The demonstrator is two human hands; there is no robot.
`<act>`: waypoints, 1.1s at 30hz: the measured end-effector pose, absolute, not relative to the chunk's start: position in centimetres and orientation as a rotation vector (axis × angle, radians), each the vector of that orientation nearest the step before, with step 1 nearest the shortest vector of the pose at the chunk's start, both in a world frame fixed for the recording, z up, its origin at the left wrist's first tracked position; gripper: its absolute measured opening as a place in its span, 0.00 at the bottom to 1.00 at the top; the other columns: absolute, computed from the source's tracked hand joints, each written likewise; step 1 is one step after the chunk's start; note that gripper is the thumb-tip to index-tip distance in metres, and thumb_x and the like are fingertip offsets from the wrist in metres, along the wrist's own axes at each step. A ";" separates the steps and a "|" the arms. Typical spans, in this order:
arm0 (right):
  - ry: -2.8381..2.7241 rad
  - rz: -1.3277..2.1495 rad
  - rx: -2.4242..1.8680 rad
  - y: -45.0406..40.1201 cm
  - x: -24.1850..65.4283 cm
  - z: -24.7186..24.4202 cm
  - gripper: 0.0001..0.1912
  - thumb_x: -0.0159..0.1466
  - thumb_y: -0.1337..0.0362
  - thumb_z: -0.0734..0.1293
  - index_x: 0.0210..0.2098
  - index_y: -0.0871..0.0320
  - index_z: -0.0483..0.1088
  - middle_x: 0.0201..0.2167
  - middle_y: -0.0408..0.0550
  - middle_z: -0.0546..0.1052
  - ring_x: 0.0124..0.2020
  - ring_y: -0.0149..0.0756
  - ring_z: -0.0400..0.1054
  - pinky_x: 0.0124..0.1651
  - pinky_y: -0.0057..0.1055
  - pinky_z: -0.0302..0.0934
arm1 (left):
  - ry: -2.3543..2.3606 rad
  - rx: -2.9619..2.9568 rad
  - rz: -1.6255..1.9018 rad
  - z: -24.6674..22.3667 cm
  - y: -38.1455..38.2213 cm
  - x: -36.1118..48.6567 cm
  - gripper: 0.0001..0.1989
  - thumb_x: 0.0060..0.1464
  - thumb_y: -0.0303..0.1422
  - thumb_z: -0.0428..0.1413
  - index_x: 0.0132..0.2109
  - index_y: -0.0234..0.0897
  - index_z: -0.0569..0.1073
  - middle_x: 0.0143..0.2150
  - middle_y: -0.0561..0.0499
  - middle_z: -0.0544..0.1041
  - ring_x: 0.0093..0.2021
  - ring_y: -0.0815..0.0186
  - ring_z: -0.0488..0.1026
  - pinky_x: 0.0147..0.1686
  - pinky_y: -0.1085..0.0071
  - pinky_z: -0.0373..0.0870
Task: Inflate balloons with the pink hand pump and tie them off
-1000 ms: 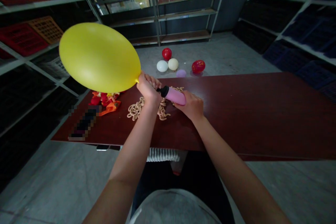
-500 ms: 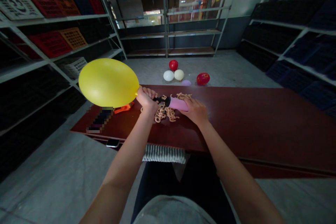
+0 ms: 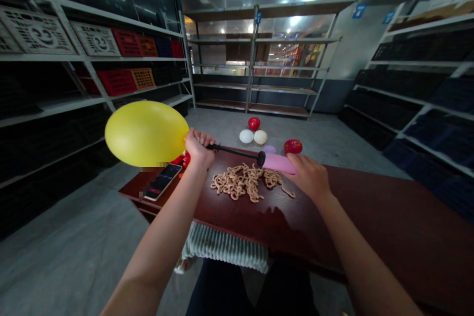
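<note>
Yellow balloon (image 3: 146,133) is held leftmost, raised beside the left end of the bench (image 3: 355,207), its long axis lying nearly level and its neck brought up against the left hand (image 3: 200,149). Below it a phone (image 3: 163,182) is laid on the bench, near red scraps (image 3: 186,159) partly covered by the left wrist. The left fingers are curled tight round the black end of the pump (image 3: 277,163); whether the neck is pinched too cannot be told. From there the black rod (image 3: 237,151) is stretched rightward, sloped slightly down, above a heap of tan cords (image 3: 239,182). Farther off, loose balloons (image 3: 260,137) are seen past the bench. At the right, the pink barrel is gripped by the right hand (image 3: 310,177). Balloon, rod and barrel are thus ranged roughly in one line, the balloon being nearer the left hand.
</note>
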State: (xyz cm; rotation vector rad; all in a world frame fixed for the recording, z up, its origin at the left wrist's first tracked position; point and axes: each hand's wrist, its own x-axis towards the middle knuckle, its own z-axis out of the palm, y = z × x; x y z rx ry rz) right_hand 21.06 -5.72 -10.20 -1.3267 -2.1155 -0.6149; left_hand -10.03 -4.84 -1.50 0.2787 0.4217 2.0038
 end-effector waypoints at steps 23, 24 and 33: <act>-2.165 -0.817 -1.516 -10.6 15.5 -1.5 0.15 0.62 0.53 0.64 0.43 0.56 0.70 0.37 0.51 0.81 0.35 0.45 0.76 0.30 0.33 0.55 | 0.319 0.207 1.884 2.2 -5.5 -2.2 0.22 0.64 0.29 0.45 0.22 0.38 0.49 0.13 0.60 0.47 0.12 0.75 0.45 0.16 0.74 0.44; -2.171 -0.823 -1.501 -10.7 15.5 -1.7 0.16 0.63 0.52 0.64 0.43 0.56 0.70 0.37 0.51 0.81 0.35 0.45 0.77 0.30 0.33 0.55 | 0.325 0.202 1.872 2.0 -5.5 -2.3 0.22 0.64 0.29 0.45 0.22 0.38 0.49 0.13 0.60 0.47 0.12 0.75 0.45 0.16 0.74 0.44; -2.195 -0.791 -1.444 -10.6 17.8 -5.0 0.19 0.64 0.51 0.63 0.46 0.58 0.72 0.36 0.54 0.81 0.33 0.45 0.76 0.30 0.35 0.58 | 0.399 0.218 1.836 0.1 -4.8 -2.8 0.20 0.61 0.26 0.45 0.22 0.38 0.49 0.13 0.60 0.47 0.12 0.75 0.45 0.16 0.74 0.43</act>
